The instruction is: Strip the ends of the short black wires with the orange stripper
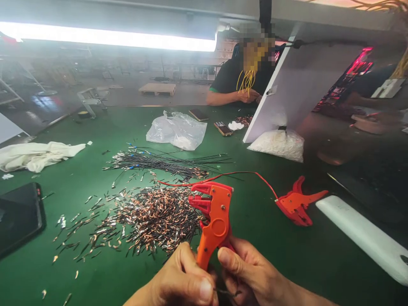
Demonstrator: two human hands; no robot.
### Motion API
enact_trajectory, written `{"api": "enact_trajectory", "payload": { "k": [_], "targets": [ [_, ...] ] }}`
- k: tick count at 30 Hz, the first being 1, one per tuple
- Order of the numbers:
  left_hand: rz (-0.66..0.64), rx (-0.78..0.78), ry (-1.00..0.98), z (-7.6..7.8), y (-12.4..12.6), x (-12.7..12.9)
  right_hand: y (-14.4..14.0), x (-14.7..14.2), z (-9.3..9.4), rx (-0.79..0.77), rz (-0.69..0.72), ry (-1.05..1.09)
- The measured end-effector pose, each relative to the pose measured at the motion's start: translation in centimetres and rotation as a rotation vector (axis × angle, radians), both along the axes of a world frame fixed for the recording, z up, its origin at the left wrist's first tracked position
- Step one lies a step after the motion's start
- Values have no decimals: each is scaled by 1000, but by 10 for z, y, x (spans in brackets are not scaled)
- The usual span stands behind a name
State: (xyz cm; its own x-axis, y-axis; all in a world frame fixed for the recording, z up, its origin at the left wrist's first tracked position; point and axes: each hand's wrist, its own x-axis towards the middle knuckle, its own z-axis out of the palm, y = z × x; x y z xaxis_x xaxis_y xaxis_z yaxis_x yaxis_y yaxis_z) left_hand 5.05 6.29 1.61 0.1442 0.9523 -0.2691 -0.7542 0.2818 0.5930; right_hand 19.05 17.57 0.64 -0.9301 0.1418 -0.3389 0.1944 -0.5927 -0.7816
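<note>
An orange and red wire stripper (218, 208) stands upright in front of me, its jaws pointing left. My right hand (255, 265) is closed around its handle from the right, with the thumb in front. Close against the lower handle from the left, my left hand (178, 276) pinches a thin dark wire (227, 292) between thumb and fingers. The wire runs across to the right hand's lower fingers; its ends are hidden. Behind the stripper lies a heap of short black wire offcuts with copper ends (156, 216). Beyond it is a bundle of long black wires (165, 163).
A second wire stripper (298, 202) lies right, near a red wire (242, 173) and a long white bar (360, 236). A phone (21, 216) and white cloth (41, 155) are left. Plastic bags (177, 129) lie farther back. A co-worker (229, 80) sits opposite beside a white panel (287, 85).
</note>
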Motion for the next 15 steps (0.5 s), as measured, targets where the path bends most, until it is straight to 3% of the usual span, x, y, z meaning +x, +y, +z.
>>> {"api": "enact_trajectory", "payload": {
  "k": [10, 12, 15],
  "targets": [
    [85, 61, 2, -5, 7, -9, 7, -9, -6, 65, -62, 53],
    [168, 96, 96, -1, 7, -16, 12, -10, 0, 85, -81, 29],
    [342, 72, 408, 7, 7, -24, 20, -14, 13, 202, -262, 33]
  ]
}}
